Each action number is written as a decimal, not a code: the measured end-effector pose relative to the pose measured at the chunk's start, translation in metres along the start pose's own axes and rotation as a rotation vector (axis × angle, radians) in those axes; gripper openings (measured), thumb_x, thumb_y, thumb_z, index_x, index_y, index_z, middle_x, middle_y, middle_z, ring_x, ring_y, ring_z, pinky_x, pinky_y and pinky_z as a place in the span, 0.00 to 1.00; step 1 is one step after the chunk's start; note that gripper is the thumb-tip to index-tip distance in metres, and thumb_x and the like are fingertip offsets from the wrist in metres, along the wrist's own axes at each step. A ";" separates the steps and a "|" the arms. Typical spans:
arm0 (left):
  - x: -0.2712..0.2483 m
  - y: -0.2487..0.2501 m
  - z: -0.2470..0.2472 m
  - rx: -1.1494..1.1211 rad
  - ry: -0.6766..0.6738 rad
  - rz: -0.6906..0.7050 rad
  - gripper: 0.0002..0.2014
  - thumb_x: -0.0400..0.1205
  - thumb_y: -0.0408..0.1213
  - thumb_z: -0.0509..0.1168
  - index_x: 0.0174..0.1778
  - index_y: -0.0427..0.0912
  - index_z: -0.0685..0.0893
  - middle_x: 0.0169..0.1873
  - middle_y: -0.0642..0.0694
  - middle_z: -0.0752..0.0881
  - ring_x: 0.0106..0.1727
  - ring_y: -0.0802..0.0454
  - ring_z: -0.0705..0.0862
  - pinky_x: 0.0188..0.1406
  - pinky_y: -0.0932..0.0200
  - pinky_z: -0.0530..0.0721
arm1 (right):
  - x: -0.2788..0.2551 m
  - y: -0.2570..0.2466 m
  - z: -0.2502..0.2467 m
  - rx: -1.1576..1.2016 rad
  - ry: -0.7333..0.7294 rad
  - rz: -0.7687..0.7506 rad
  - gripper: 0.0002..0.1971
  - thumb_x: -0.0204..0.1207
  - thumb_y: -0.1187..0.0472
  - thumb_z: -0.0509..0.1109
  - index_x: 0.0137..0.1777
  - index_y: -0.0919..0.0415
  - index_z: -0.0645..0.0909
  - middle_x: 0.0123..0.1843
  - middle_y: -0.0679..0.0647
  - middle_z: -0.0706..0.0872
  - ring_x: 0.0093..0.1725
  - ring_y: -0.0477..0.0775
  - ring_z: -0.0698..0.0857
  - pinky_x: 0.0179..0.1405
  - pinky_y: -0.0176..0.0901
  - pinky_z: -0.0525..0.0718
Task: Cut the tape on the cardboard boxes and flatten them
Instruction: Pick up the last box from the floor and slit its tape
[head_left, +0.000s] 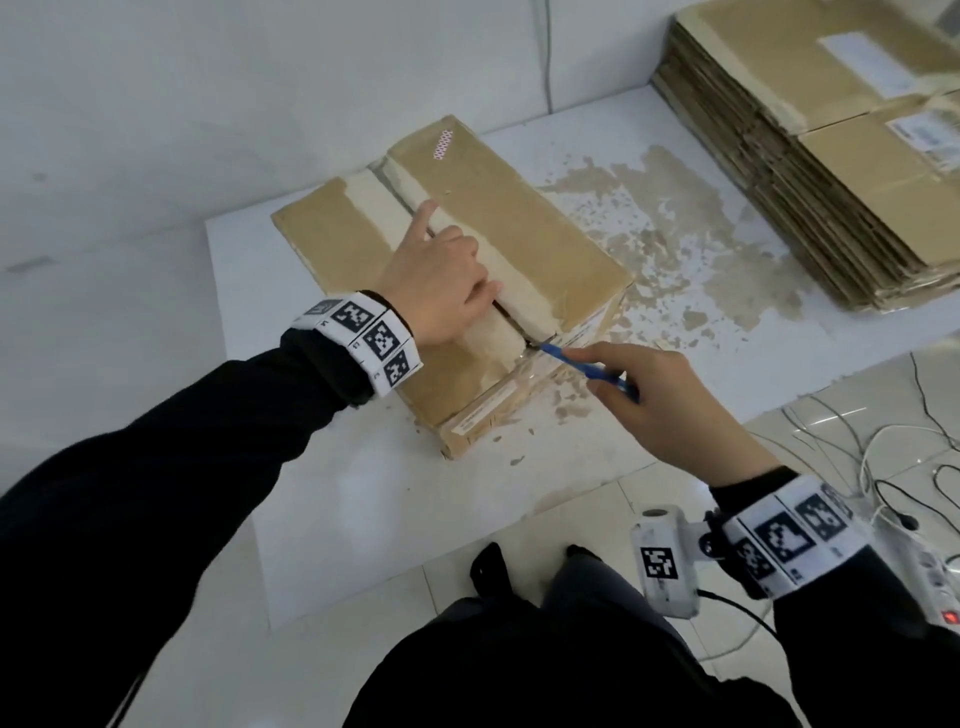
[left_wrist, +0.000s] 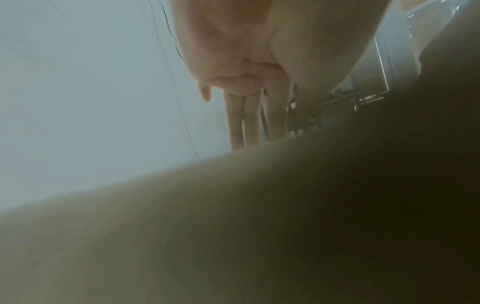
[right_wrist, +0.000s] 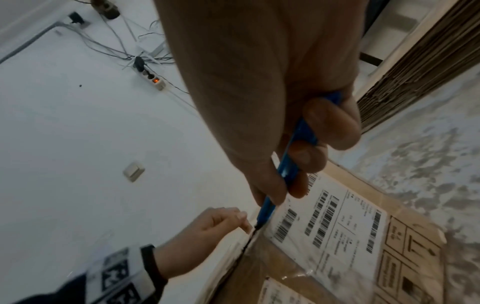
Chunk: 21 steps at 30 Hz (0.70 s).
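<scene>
Right hand (head_left: 660, 400) nearest, fingers curled round a blue cutter (head_left: 587, 368) — thumb and forefinger pinch it near the front. Cutter tip sits at the near end of the box's (head_left: 524, 249) centre seam, at the top edge. Right wrist view shows the same: tip at the dark seam gap, just beside the shipping label (right_wrist: 335, 222) on the box's near face.

Left hand (head_left: 441, 280) lies on top of the box along the seam — forefinger straight and pointing far, thumb by the gap, other fingers hidden from the head view. Left wrist view shows several straight fingers (left_wrist: 249, 121) on the cardboard; nothing held.

Box stands on a white table (head_left: 363, 493), left of centre, pale tape (head_left: 483, 332) running along the seam. Flattened boxes (head_left: 810, 156) stacked far right. Brown patches mark the tabletop between box and stack. Cables (head_left: 883, 457) on the floor, right.
</scene>
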<state>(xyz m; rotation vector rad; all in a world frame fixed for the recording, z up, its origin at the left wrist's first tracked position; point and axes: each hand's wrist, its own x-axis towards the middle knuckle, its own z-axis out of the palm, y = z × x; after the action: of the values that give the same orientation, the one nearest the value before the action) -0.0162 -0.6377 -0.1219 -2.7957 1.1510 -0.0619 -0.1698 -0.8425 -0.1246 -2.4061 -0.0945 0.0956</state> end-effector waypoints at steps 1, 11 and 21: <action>0.001 0.003 -0.003 -0.044 -0.065 -0.077 0.25 0.87 0.49 0.47 0.47 0.44 0.89 0.47 0.49 0.82 0.60 0.46 0.76 0.79 0.39 0.44 | 0.000 0.002 0.000 0.004 0.002 -0.010 0.18 0.80 0.68 0.65 0.67 0.52 0.81 0.36 0.39 0.78 0.32 0.29 0.76 0.31 0.25 0.72; 0.016 0.027 -0.004 -1.222 -0.117 -0.947 0.17 0.79 0.51 0.69 0.50 0.39 0.86 0.50 0.49 0.81 0.56 0.49 0.79 0.55 0.60 0.75 | 0.008 0.011 -0.002 -0.029 -0.141 -0.198 0.16 0.80 0.68 0.63 0.63 0.53 0.84 0.39 0.49 0.81 0.35 0.42 0.77 0.36 0.35 0.75; 0.018 0.033 0.005 -1.194 -0.037 -1.018 0.17 0.75 0.50 0.73 0.31 0.44 0.75 0.44 0.40 0.84 0.48 0.46 0.82 0.63 0.48 0.77 | 0.010 0.016 -0.013 -0.165 -0.260 -0.234 0.23 0.86 0.60 0.56 0.81 0.53 0.63 0.33 0.50 0.75 0.29 0.50 0.71 0.28 0.43 0.68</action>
<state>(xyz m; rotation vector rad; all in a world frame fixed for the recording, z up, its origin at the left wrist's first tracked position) -0.0259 -0.6730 -0.1306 -3.9539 -0.6628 0.8193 -0.1580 -0.8626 -0.1262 -2.5150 -0.5203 0.3017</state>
